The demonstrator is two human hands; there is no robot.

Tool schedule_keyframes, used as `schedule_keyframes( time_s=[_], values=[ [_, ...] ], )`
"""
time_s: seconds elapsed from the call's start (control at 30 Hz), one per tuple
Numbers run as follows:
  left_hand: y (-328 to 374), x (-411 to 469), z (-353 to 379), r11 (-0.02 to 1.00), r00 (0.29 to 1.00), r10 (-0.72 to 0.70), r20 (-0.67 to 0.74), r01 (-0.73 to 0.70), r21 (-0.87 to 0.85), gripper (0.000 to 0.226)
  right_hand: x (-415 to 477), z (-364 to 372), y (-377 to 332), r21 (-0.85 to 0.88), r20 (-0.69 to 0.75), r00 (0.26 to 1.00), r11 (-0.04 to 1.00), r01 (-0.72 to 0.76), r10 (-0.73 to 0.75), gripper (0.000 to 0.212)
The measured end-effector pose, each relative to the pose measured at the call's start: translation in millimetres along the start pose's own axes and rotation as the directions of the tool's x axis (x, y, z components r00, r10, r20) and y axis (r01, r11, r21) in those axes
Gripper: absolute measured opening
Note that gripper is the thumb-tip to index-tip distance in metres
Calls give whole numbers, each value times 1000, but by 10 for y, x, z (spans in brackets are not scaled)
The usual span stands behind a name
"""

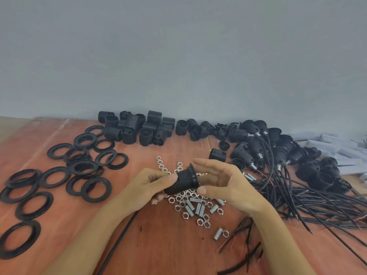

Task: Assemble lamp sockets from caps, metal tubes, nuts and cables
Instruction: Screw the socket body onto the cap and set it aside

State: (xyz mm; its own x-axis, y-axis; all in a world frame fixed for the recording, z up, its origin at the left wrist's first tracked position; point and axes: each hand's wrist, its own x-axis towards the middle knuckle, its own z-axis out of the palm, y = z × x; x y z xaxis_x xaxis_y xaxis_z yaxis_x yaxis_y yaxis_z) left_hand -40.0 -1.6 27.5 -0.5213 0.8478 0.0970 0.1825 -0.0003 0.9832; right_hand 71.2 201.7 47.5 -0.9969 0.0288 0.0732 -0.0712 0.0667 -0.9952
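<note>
Socket (183,180) sits in left hand (148,184), right hand (226,182) cupped beside.

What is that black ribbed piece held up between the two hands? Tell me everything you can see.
The socket body is a black, plastic-looking cylinder with a threaded wall and a wider ring near its upper end. It is tilted, held above the nuts. The left hand pinches its lower part; the right hand, fingers relaxed, is at the ring.
</note>
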Motion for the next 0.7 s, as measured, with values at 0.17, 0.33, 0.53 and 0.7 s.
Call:
schedule_keyframes(
  time_s=[0.17,0.33,0.53,0.7],
  values=[
    [12,-5,-2,999,999,-40,22,40,-12,37,-21,-14,16,-46,-1,1000,999,-3,3,52],
    [2,7,33,991,988,124,-93,-118,63,27,55,162,85,-297,-195,979,955,1,-61,50],
    [34,5,22,985,970,170,-173,-166,37,16,110,171,105,-274,-405,907,962,-1,-114,76],
    [44,-16,7,988,964,152,-218,-150,27,13,120,240,114,-194,-349,935,981,0,-69,72]
  ],
)
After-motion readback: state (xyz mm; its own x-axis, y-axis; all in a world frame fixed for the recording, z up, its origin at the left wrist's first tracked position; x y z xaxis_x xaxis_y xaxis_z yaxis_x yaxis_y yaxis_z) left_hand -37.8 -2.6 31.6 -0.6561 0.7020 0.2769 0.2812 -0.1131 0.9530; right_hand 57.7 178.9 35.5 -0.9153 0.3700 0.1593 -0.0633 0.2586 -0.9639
